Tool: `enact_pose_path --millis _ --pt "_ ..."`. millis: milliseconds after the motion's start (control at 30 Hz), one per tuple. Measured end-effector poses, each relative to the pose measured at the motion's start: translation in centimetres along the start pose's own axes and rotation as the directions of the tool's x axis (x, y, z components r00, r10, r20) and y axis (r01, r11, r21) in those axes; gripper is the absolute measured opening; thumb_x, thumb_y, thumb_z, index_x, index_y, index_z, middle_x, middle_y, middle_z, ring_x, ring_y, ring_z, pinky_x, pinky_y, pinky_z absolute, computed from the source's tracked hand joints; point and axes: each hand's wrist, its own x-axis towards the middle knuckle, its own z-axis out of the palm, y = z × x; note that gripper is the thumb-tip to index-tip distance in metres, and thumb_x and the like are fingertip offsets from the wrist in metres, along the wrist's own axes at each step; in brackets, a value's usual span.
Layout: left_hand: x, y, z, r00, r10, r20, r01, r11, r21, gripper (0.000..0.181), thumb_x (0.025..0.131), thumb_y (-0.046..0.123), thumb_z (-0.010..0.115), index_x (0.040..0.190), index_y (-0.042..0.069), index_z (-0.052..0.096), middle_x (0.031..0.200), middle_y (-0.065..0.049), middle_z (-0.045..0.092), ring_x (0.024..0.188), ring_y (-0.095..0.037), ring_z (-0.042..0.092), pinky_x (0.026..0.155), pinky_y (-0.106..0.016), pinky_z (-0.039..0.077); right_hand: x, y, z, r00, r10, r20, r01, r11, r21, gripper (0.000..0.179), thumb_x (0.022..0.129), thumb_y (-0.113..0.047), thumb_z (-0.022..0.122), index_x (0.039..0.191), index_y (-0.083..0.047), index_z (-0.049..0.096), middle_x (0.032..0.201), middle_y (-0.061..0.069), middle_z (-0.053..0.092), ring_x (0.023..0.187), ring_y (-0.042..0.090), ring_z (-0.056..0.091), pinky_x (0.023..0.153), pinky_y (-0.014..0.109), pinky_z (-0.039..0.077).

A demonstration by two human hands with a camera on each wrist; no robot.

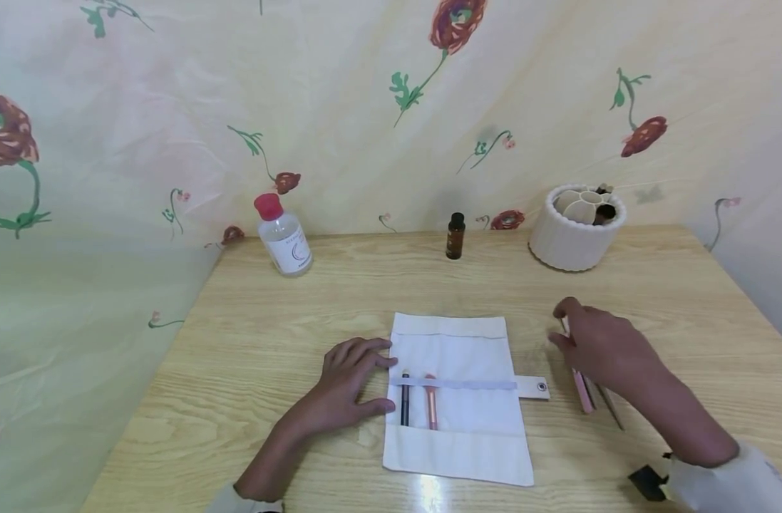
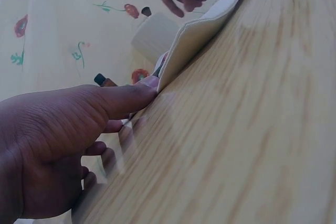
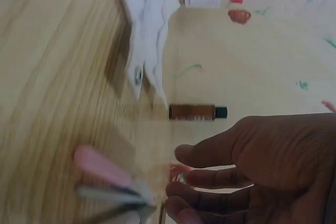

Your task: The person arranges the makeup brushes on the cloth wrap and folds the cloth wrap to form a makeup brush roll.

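A white cloth brush roll (image 1: 455, 452) lies unfolded, its snap tab pointing right. Tucked under its strap are a dark brush (image 1: 405, 407) and a pink brush (image 1: 432, 410). My left hand (image 1: 347, 388) rests on the table with thumb and fingertips at the roll's left edge; the left wrist view has the thumb right against that edge. Over several loose brushes right of the roll hovers my right hand (image 1: 611, 349), thumb and fingers apart. A pink handle (image 3: 100, 165) and a thin dark handle (image 1: 609, 406) show among them; the hand partly hides these brushes.
Along the back stand a clear bottle with a red cap (image 1: 286, 239), a small brown bottle (image 1: 455, 236) and a white round holder (image 1: 577, 231) with dark-tipped brushes inside. Behind the wooden table (image 1: 237, 342) hangs a flowered cloth (image 1: 339, 114).
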Motion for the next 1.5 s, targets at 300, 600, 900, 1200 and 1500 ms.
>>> enact_pose_path --millis 300,600,900,1200,1500 --pt "0.0 -0.2 0.0 1.0 0.015 -0.007 -0.015 1.0 -0.002 0.055 0.091 0.053 0.068 0.134 0.022 0.054 0.159 0.004 0.031 0.145 -0.023 0.019 0.112 -0.059 0.009 -0.3 2.2 1.0 0.985 0.041 0.168 -0.046 0.998 0.03 0.037 0.096 -0.025 0.068 0.118 -0.001 0.052 0.082 0.0 0.061 0.066 0.017 0.056 0.055 0.035 0.043" --pt "0.0 0.0 0.1 1.0 0.021 -0.009 -0.021 1.0 -0.011 0.055 0.091 0.051 0.07 0.133 0.02 0.054 0.158 0.002 0.033 0.145 -0.025 0.02 0.111 -0.058 0.009 -0.6 1.8 2.3 0.996 -0.004 0.085 0.001 0.999 0.044 0.031 0.095 -0.013 0.068 0.119 0.0 0.052 0.084 0.005 0.061 0.062 0.015 0.057 0.054 0.035 0.046" --pt "-0.1 -0.2 0.2 1.0 0.017 -0.006 -0.017 1.0 0.001 0.056 0.091 0.052 0.069 0.135 0.021 0.054 0.159 0.003 0.032 0.145 -0.024 0.019 0.112 -0.058 0.009 -0.5 0.9 3.0 0.999 -0.048 -0.002 0.048 0.999 -0.006 0.019 0.092 -0.006 0.064 0.106 0.005 0.057 0.08 0.008 0.058 0.062 0.016 0.051 0.051 0.032 0.043" --pt "0.1 -0.2 0.2 1.0 0.028 -0.003 -0.028 1.0 -0.006 0.057 0.092 0.052 0.068 0.136 0.02 0.053 0.159 0.003 0.031 0.145 -0.024 0.019 0.111 -0.058 0.01 0.1 0.2 2.5 0.999 -0.034 0.007 0.034 0.995 0.092 0.024 0.095 -0.009 0.059 0.115 0.004 0.056 0.081 0.004 0.059 0.06 0.014 0.051 0.051 0.031 0.043" --pt "0.0 -0.1 0.1 1.0 0.015 -0.002 -0.015 1.0 -0.002 0.055 0.091 0.052 0.069 0.134 0.021 0.054 0.159 0.004 0.031 0.145 -0.023 0.019 0.111 -0.058 0.009 2.1 -1.9 1.4 0.97 -0.103 -0.219 0.17 0.935 0.311 0.025 0.098 -0.012 0.06 0.12 -0.001 0.059 0.092 0.006 0.066 0.076 0.018 0.061 0.058 0.03 0.049"
